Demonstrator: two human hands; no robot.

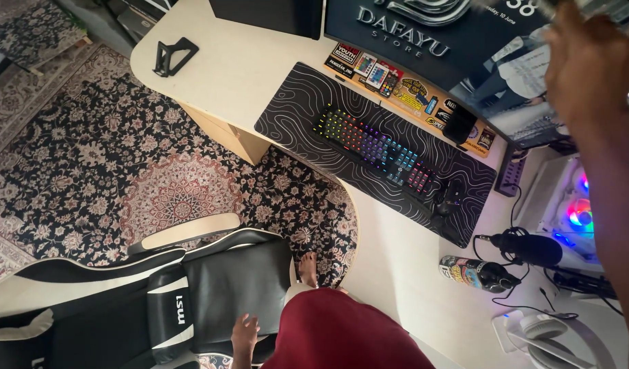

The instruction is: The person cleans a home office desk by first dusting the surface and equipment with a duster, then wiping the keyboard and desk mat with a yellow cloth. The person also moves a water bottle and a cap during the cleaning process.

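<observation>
Coloured stickers (410,92) along monitor base; right hand (588,65) raised beside screen (458,48).

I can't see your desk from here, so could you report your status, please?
Right hand raised at the monitor's top edge. Left hand not visible. Keyboard untouched below.

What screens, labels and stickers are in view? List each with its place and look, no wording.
Monitor: wide curved screen above the keyboard, dark blue with pale lettering.
Second screen: top centre, flat, black.
Sticker row: along the monitor's lower edge, small multicoloured rectangles.
Bottle: lying on the desk near the microphone, dark, sticker-covered.
</observation>
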